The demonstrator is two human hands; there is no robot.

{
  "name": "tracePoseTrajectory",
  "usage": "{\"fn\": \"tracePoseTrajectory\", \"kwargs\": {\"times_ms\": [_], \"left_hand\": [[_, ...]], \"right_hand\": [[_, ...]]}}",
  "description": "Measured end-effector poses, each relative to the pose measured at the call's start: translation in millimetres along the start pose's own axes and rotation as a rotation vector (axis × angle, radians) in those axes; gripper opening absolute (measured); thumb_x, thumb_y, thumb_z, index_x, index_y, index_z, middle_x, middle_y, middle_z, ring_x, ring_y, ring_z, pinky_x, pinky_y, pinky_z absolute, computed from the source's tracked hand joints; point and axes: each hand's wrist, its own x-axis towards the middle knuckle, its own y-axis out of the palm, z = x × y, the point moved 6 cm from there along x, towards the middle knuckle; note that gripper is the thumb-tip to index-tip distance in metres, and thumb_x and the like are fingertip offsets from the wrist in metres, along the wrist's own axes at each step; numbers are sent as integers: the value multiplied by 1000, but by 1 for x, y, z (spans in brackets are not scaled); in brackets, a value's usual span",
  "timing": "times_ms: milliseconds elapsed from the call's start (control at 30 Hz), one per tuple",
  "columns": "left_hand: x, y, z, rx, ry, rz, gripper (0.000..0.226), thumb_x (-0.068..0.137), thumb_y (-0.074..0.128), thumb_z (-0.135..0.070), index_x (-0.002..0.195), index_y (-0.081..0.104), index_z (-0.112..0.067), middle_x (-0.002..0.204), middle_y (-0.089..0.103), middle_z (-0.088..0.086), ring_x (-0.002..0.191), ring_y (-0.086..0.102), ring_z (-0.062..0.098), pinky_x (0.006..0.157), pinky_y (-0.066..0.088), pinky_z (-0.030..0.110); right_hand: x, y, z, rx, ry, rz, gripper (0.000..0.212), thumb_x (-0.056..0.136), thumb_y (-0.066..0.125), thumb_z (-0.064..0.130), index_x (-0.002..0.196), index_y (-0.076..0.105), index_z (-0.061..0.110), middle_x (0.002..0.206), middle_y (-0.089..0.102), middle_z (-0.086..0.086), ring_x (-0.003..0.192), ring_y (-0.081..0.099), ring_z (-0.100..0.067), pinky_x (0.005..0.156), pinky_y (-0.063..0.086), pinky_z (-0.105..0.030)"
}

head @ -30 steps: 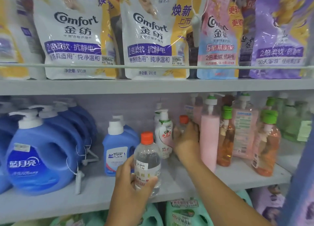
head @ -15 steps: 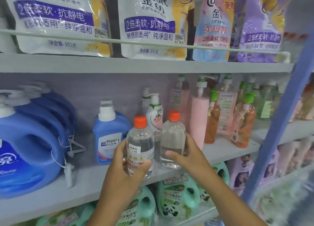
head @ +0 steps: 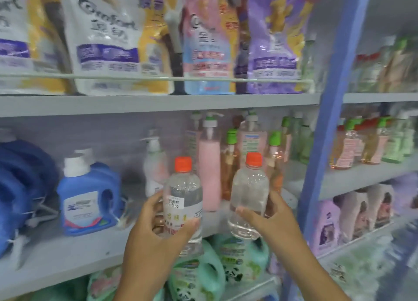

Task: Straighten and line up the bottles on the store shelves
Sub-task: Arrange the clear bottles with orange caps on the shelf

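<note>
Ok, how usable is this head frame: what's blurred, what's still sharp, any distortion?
Head view: motion blur smears the refill pouches and the far right shelves; pouch lettering is barely legible. The two clear orange-capped bottles, one in the left hand and one in the right hand, are the sharpest things. The blue shelf post leans, a wide-angle effect. Lighting is even, with no harsh glare.

Both hands raised — left grip (head: 156,230) curled; right grip (head: 269,223) curled.

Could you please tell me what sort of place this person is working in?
Most likely a shop's household-goods aisle: shelves stocked with rows of refill pouches and pump bottles, and a price sticker on the bottle in the left hand.
</note>
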Motion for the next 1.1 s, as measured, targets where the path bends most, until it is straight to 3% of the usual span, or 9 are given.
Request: {"fn": "tracePoseTrajectory", "kwargs": {"times_ms": [133, 233, 300, 467, 600, 733, 800, 900, 1100], "left_hand": [[-19, 96, -32, -21, 22, 29, 70, 54, 99, -34, 105, 59, -60, 101, 70, -31, 86, 69, -5, 77, 51, 25], [-34, 177, -66, -38, 65, 49, 72, 36, 90, -50, 102, 63, -57, 99, 74, -26, 83, 71, -2, 73, 53, 23], [-41, 227, -88, -73, 85, 60, 73, 33, 85, -53, 102, 64, -55, 99, 76, -21, 84, 73, 1, 71, 56, 19], [-46, 332, -149, -140, 141, 134, 73, 47, 100, -48, 110, 64, -42, 101, 76, -19, 87, 73, 2, 74, 53, 21], [-27, 395, -191, -146, 190, 148, 63, 52, 95, -40, 108, 66, -43, 104, 77, -17, 91, 73, 4, 83, 55, 33], [4, 452, -223, -160, 262, 136, 76, 47, 93, -51, 116, 65, -35, 103, 77, -19, 92, 74, 3, 86, 57, 37], [25, 476, -235, -164, 282, 136, 88, 46, 100, -51, 123, 63, -30, 104, 76, -19, 92, 74, 3, 83, 58, 31], [59, 507, -246, -184, 323, 122, 89, 40, 94, -62, 120, 63, -36, 107, 76, -16, 96, 75, 9, 84, 59, 41], [123, 579, -269, -74, 342, 105, 80, 49, 78, -66, 123, 57, -43, 104, 74, -23, 87, 73, -1, 74, 54, 29]], "right_hand": [[5, -102, -10, 24, 7, -33, 43, 73, 90, 22, 107, 68, 34, 97, 77, 20, 91, 73, -2, 84, 58, -31], [12, -190, -11, 37, -18, -40, 41, 74, 89, 17, 107, 69, 32, 93, 78, 19, 87, 74, -1, 76, 58, -22], [20, -246, -7, 24, -30, -45, 41, 73, 89, 26, 108, 70, 35, 99, 78, 18, 95, 73, -4, 82, 56, -27], [43, -358, 18, -9, -82, -57, 44, 69, 86, 40, 110, 70, 39, 100, 77, 19, 94, 72, -2, 86, 54, -31], [73, -423, 36, -7, -127, -94, 34, 72, 86, 32, 102, 72, 37, 95, 78, 16, 91, 73, -4, 85, 56, -32], [109, -470, 49, 17, -185, -104, 36, 68, 84, 38, 103, 72, 36, 91, 78, 17, 85, 73, 0, 69, 55, -17], [133, -487, 56, 5, -218, -97, 42, 62, 83, 44, 102, 72, 37, 91, 78, 18, 84, 73, 1, 74, 55, -20], [171, -513, 64, -33, -267, -102, 55, 53, 88, 58, 103, 73, 40, 95, 78, 19, 87, 73, 0, 78, 55, -29], [260, -583, 88, -150, -357, -139, 61, 56, 84, 68, 106, 72, 35, 96, 78, 17, 85, 74, -2, 76, 52, -30]]}}
